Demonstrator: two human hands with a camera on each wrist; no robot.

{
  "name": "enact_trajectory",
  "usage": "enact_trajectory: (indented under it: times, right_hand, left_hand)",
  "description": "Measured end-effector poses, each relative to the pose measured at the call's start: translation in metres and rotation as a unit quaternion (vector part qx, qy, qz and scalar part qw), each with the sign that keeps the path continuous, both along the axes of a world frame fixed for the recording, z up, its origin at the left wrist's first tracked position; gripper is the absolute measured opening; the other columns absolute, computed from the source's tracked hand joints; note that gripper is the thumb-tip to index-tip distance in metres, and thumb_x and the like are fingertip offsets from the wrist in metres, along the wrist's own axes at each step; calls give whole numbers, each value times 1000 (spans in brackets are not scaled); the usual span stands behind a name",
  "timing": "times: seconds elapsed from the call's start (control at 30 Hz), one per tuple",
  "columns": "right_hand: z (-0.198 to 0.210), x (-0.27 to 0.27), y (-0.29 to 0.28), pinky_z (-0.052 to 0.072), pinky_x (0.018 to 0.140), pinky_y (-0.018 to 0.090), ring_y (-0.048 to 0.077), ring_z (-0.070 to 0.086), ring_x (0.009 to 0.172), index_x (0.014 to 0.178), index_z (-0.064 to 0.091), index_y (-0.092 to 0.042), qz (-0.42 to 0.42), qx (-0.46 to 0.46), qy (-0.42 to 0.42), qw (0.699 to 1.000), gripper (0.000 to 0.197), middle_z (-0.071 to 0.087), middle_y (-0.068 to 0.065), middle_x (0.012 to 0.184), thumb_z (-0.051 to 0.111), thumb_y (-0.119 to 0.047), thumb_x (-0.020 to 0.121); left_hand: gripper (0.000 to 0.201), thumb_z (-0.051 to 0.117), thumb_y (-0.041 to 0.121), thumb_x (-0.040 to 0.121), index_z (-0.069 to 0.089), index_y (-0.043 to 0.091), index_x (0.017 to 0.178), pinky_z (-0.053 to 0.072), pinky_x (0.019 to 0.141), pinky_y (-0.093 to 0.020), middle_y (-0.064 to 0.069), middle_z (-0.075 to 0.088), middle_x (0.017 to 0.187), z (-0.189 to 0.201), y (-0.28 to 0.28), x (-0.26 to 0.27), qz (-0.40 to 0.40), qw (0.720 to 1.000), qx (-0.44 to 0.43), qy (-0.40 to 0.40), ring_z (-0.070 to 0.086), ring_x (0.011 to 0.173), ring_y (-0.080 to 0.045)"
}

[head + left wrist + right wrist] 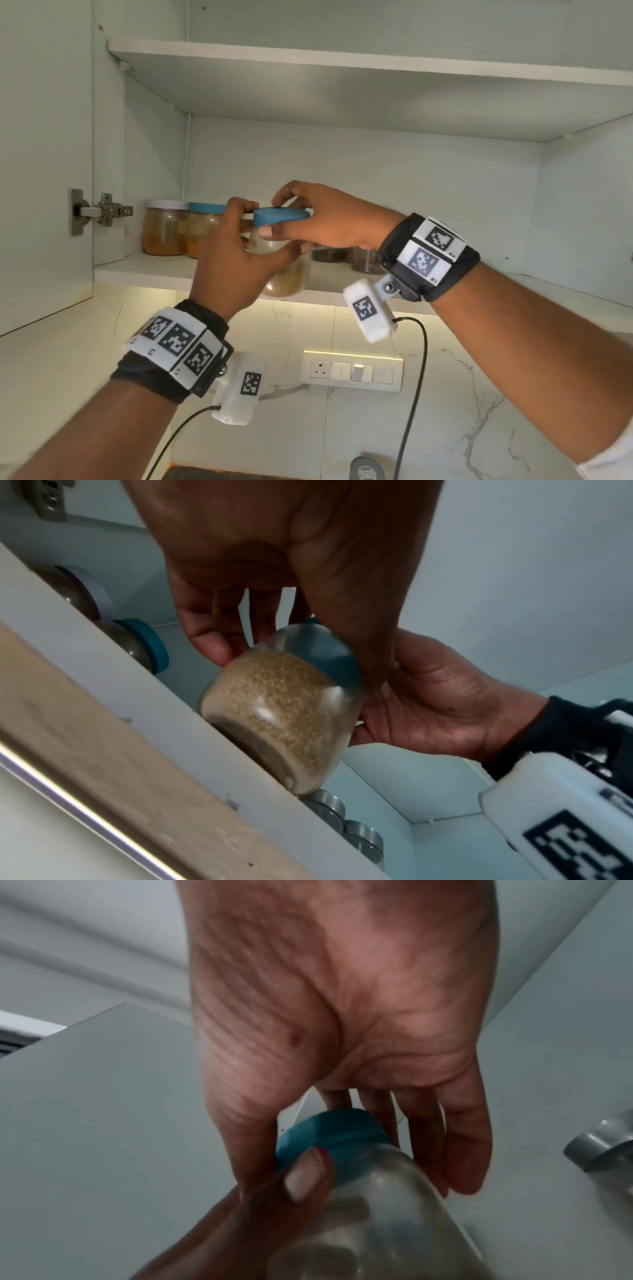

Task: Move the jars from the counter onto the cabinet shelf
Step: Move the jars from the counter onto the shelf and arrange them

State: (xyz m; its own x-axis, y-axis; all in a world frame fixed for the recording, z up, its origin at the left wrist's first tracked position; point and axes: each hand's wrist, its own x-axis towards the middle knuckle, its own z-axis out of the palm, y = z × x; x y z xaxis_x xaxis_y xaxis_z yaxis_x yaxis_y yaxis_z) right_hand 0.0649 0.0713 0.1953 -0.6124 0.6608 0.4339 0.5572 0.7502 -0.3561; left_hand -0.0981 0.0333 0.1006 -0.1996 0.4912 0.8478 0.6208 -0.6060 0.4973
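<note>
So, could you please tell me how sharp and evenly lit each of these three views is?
Head view: sharp, warm strip glow under the cabinet shelf, dimmer inside. Left wrist view: the jar fairly crisp, the shelf edge smeared and tilted by the wide lens. Right wrist view: soft throughout, the blue lid and right hand blurred.

Held jar [286,270] at shelf [144,270] front edge; two jars [163,228] left, two [366,260] right.
</note>
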Motion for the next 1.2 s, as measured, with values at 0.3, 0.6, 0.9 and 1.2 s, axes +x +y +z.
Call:
enact_trajectory:
  times: [0.3,0.6,0.9,1.2]
  right_hand:
    - [17,-4,13,69,76,38,21,76,96,135,54,-35,-28,-41,19,999,73,69,4,120,88,-61,77]
    - [49,-61,67,68,78,39,21,67,102,146,49,-23,-94,-26,30,995,86,58,4,128,87,-61,79]
    - [38,-127,168,62,97,53,38,73,110,134,65,-4,-223,-57,-49,972,92,72,18,126,91,-65,70]
    - [23,-138,243,65,91,56,37,76,103,112,68,-7,-219,-93,-40,971,112,75,15,113,87,-85,34]
  left_hand:
    - [73,69,77,71,60,28,124,49,76,-24,12,62,114,-6,-12,-38,93,987,-93,95,61,100,-7]
    - [37,79,56,79,76,31,106,53,92,-32,12,74,114,-22,-22,-103,204,948,-191,154,67,102,-8]
    - [38,72,62,83,75,33,108,49,82,-25,16,69,109,-29,-9,-106,252,934,-166,193,64,99,-6]
    - [40,56,64,92,66,37,120,37,79,-22,19,64,121,-43,-5,-105,277,921,-125,245,54,112,-5]
